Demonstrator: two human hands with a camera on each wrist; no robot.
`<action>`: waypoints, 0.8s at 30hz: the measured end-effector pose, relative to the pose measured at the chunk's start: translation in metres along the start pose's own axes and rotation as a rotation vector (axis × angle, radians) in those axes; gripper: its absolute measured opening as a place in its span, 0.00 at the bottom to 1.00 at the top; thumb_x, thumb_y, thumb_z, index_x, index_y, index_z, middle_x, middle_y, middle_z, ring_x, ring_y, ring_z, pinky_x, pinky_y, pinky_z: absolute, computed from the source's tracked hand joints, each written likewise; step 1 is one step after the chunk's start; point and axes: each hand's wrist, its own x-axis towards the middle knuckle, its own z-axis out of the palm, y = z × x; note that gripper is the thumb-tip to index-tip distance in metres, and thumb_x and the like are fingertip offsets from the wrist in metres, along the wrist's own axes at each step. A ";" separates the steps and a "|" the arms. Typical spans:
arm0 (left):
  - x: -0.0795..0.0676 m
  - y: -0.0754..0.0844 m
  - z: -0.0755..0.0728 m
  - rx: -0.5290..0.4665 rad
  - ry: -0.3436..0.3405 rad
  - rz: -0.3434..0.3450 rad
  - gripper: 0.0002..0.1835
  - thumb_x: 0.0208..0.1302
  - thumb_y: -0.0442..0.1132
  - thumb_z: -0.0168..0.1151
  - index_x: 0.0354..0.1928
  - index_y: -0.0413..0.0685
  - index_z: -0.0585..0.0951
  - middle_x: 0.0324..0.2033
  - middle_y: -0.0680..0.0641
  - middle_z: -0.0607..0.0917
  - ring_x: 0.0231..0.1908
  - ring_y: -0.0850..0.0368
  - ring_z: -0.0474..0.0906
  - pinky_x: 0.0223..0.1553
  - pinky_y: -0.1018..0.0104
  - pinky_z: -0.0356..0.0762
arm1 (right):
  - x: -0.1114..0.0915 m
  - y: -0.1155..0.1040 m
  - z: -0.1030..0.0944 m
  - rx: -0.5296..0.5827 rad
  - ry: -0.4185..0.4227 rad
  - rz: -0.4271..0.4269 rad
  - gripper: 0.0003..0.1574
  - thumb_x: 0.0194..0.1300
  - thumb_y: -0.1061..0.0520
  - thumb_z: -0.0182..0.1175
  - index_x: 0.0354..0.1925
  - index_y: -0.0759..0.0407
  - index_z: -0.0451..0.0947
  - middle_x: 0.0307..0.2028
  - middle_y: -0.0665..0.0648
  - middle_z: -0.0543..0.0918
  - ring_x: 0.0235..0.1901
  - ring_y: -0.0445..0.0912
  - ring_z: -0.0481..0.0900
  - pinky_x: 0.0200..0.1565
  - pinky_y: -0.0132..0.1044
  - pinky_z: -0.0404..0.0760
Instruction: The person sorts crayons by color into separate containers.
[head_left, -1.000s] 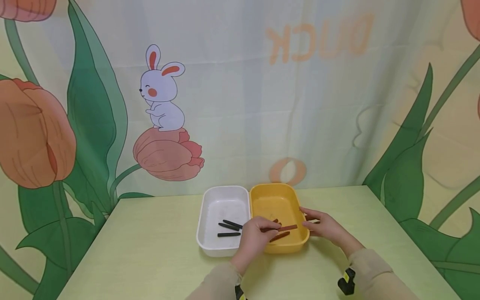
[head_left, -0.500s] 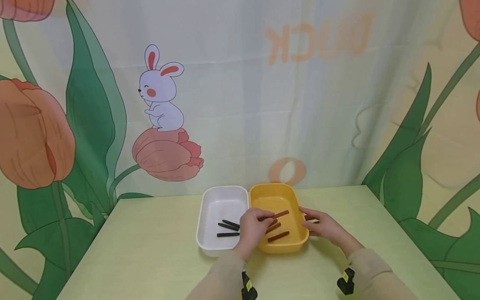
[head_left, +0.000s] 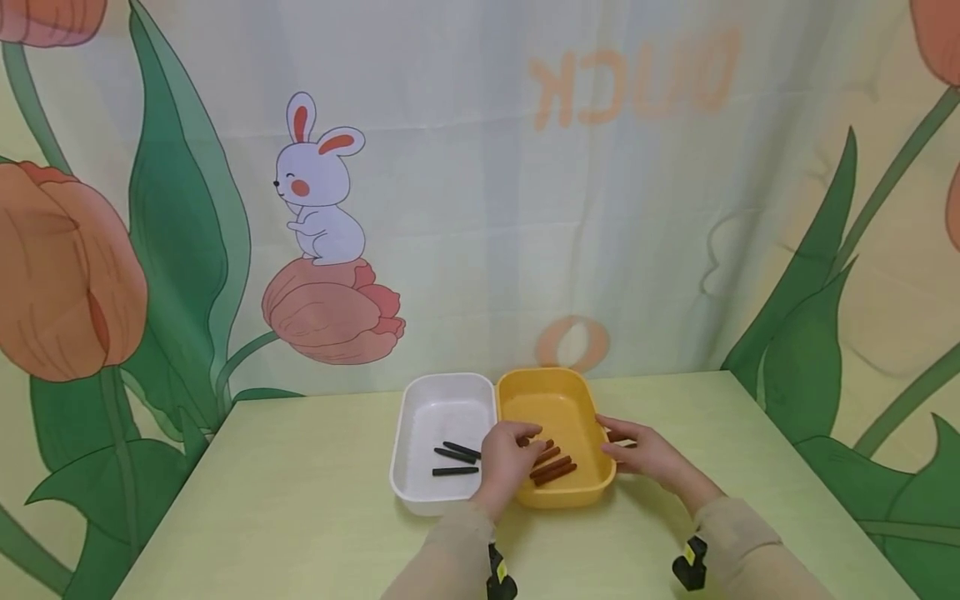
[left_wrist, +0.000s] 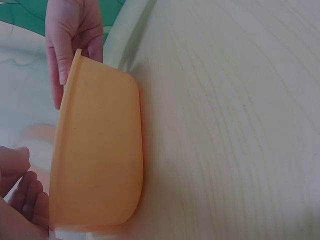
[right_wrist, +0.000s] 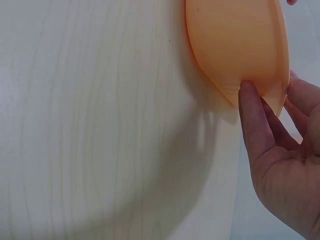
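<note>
My left hand (head_left: pixel 506 462) is over the left side of the yellow plastic tray (head_left: pixel 551 379), thumb and fingertips apart, with nothing visible between them. The left wrist view shows its loosely bent fingers (left_wrist: pixel 32 197) beside the tray's rim. Below that hand, several reddish-brown crayons (head_left: pixel 553 472) lie on the tray's floor; the hand covers part of them. At the tray's right side my right hand (head_left: pixel 648 454) holds the wall near the rim. In the right wrist view, one straight finger (right_wrist: pixel 254 117) lies against the outer wall, other fingers at the rim.
A white tray (head_left: pixel 397 442) stands against the yellow one's left side, with several black crayons (head_left: pixel 455 472) in it. Both trays stand on a pale wood-grain table (head_left: pixel 300 500). A printed curtain (head_left: pixel 465 208) with a rabbit and tulips hangs behind.
My left hand has let go of a reddish-brown crayon, which now lies in the yellow tray among the others. The right hand has stayed at the tray's side.
</note>
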 end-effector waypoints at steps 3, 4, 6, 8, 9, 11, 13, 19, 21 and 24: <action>0.000 -0.001 -0.004 -0.035 0.005 -0.002 0.09 0.57 0.31 0.70 0.41 0.41 0.89 0.35 0.47 0.85 0.33 0.59 0.77 0.36 0.68 0.77 | 0.000 -0.001 0.000 0.003 0.000 -0.005 0.37 0.72 0.59 0.58 0.74 0.64 0.59 0.58 0.72 0.71 0.50 0.56 0.78 0.47 0.46 0.84; 0.000 -0.001 -0.005 -0.049 0.006 -0.002 0.10 0.57 0.31 0.70 0.41 0.41 0.89 0.35 0.47 0.85 0.33 0.58 0.77 0.37 0.68 0.77 | 0.000 -0.001 0.000 0.002 -0.002 -0.008 0.37 0.72 0.60 0.58 0.74 0.65 0.59 0.58 0.72 0.71 0.50 0.56 0.78 0.47 0.46 0.84; 0.000 -0.001 -0.010 -0.059 0.008 0.001 0.10 0.57 0.32 0.70 0.42 0.40 0.89 0.35 0.47 0.85 0.35 0.56 0.79 0.39 0.67 0.78 | 0.001 -0.002 0.001 -0.001 -0.003 -0.007 0.37 0.72 0.60 0.58 0.74 0.64 0.59 0.58 0.71 0.71 0.50 0.56 0.78 0.47 0.46 0.84; 0.000 0.001 -0.015 -0.053 0.002 0.009 0.11 0.59 0.32 0.69 0.44 0.40 0.88 0.36 0.47 0.85 0.37 0.54 0.79 0.40 0.66 0.78 | 0.001 -0.002 0.000 -0.009 0.000 -0.004 0.36 0.72 0.59 0.58 0.74 0.64 0.59 0.58 0.71 0.71 0.50 0.56 0.78 0.46 0.45 0.84; -0.001 0.002 -0.018 -0.046 -0.002 0.019 0.11 0.60 0.33 0.69 0.45 0.39 0.87 0.37 0.47 0.85 0.38 0.54 0.80 0.41 0.65 0.79 | 0.001 -0.002 0.000 -0.017 -0.001 -0.007 0.36 0.72 0.59 0.58 0.74 0.64 0.59 0.58 0.71 0.71 0.50 0.56 0.79 0.46 0.45 0.84; -0.002 0.004 -0.024 -0.042 -0.012 0.033 0.11 0.61 0.33 0.68 0.46 0.38 0.87 0.38 0.45 0.85 0.39 0.52 0.80 0.42 0.64 0.79 | 0.001 -0.003 -0.001 -0.038 -0.006 -0.016 0.36 0.73 0.58 0.58 0.73 0.65 0.59 0.58 0.71 0.71 0.50 0.55 0.79 0.46 0.45 0.84; -0.005 0.005 -0.032 -0.035 -0.028 0.053 0.12 0.62 0.33 0.67 0.47 0.37 0.86 0.40 0.44 0.85 0.40 0.50 0.80 0.43 0.63 0.80 | 0.000 -0.004 -0.002 -0.055 -0.007 -0.027 0.36 0.73 0.57 0.58 0.73 0.65 0.60 0.58 0.71 0.71 0.49 0.56 0.79 0.46 0.45 0.84; -0.013 0.001 -0.057 -0.014 -0.073 0.140 0.12 0.66 0.35 0.65 0.49 0.38 0.85 0.43 0.43 0.85 0.41 0.50 0.81 0.42 0.64 0.81 | -0.011 -0.008 -0.007 -0.143 0.019 -0.083 0.38 0.73 0.50 0.58 0.71 0.69 0.62 0.61 0.73 0.71 0.46 0.56 0.81 0.45 0.44 0.85; -0.017 -0.004 -0.067 -0.003 -0.069 0.169 0.12 0.66 0.35 0.64 0.49 0.38 0.85 0.41 0.44 0.85 0.39 0.50 0.81 0.41 0.65 0.81 | -0.017 -0.009 -0.008 -0.210 0.025 -0.131 0.37 0.73 0.50 0.58 0.70 0.70 0.63 0.59 0.73 0.74 0.45 0.55 0.81 0.45 0.43 0.84; -0.025 -0.014 -0.084 0.028 -0.046 0.198 0.11 0.66 0.35 0.64 0.48 0.39 0.85 0.38 0.47 0.85 0.38 0.52 0.81 0.39 0.66 0.80 | -0.028 -0.010 -0.008 -0.357 0.060 -0.218 0.35 0.72 0.53 0.59 0.69 0.72 0.64 0.54 0.70 0.78 0.42 0.53 0.82 0.45 0.45 0.84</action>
